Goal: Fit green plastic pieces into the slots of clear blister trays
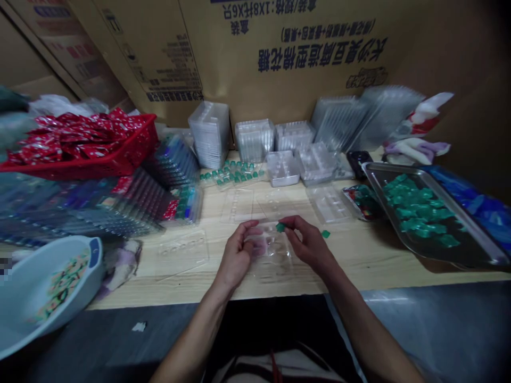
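My left hand (243,252) grips the left side of a clear plastic tray (273,260) with moulded compartments, just above the wooden table. At the tray's far edge, my right hand (305,239) pinches a small green packet (280,227) between thumb and fingertips. One more green packet (326,233) lies on the table just right of that hand. Beyond the hands, flat clear trays (237,206) rest on the wood, with another clear tray (327,203) to their right.
A metal tray (395,223) of green packets stands at right. At left are a red basket (99,169) of red packets, stacked filled trays (120,205) and a pale blue basin (27,287). Stacks of clear trays (209,135) line the back before a large cardboard box (239,69).
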The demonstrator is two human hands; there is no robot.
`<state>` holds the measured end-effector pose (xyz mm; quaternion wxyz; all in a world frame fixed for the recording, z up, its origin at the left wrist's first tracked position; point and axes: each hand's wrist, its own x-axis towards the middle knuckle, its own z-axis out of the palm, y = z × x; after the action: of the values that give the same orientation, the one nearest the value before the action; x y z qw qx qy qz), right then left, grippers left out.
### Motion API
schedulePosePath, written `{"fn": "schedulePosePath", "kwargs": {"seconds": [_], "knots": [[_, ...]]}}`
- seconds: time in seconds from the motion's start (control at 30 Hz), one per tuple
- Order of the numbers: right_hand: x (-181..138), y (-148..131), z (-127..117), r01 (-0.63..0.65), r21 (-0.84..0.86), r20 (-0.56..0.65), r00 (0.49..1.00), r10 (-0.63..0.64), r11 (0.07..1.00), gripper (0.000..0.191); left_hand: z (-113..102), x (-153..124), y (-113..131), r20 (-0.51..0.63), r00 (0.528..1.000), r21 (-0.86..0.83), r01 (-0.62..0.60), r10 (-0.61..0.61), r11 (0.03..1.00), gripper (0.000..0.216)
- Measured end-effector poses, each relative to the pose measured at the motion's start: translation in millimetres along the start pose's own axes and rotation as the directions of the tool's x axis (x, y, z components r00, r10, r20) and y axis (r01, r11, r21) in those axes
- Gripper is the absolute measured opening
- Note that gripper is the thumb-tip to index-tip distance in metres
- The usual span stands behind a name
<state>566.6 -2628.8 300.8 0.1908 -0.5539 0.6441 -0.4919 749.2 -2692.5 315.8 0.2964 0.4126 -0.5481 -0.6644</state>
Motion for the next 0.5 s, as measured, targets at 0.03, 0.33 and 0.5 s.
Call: {"fn": "schedulePosePath", "kwargs": {"seconds": [0.03, 0.33, 0.5], "knots": [[0.1, -0.2, 1.5, 0.014, -0.022, -0.008, 1.000, -0.014, 1.000, 0.018, 0.0, -1.3, 1.7, -0.005, 1.000, 0.025, 0.006, -0.006, 1.000, 0.046], [3.1, -1.3, 4.1, 0.036, -0.062, -0.004, 0.999, -0.036, 0.997, 0.017, 2.4, -4.3, 4.6, 0.025, 1.000, 0.000, 0.015, -0.015, 1.000, 0.047], [2.2, 4.5, 5.8, 0.065, -0.052, 0.015, 0.998, -0.064, 0.997, 0.020, 0.8, -6.9, 3.6, 0.037, 0.999, -0.071, -0.025, 0.028, 0.997, 0.047]]}}
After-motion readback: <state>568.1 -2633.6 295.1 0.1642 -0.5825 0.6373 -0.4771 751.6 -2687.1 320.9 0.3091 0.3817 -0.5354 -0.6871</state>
